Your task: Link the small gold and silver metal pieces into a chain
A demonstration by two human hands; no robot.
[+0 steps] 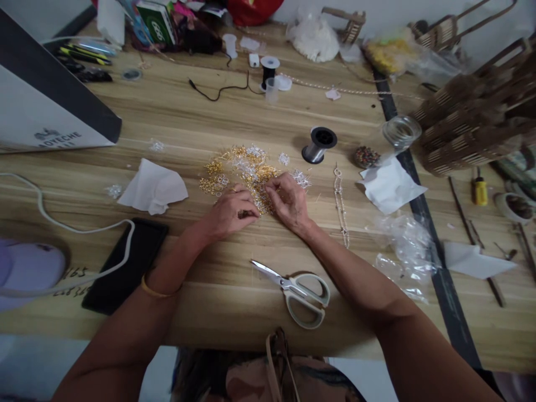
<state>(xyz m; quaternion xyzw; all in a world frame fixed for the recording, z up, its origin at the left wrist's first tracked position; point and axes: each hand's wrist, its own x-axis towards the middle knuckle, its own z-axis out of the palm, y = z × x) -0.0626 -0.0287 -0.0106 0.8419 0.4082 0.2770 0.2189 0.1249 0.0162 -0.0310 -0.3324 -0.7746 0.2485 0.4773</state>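
Note:
A mixed pile of small gold and silver jewellery findings (240, 162) lies mid-table, with both hands at its near side. My left hand (232, 211) rests at the near left edge of the pile, its fingers curled towards the thumb; what it holds, if anything, is hidden. Over the right part of the pile, my right hand (288, 202) has thumb and index finger pinched together; anything between them is too small to make out. A beaded chain (340, 206) lies to the right. White-handled scissors (295, 290) lie nearer to me, blades pointing left.
A wire spool (319, 146) stands behind the pile. White paper pieces (154, 187) lie left and right. A black tray-like object (125, 265) and a white cable are at left. A glass jar (401, 133), plastic bags (404, 245) and stacked woven baskets (469, 123) occupy the right.

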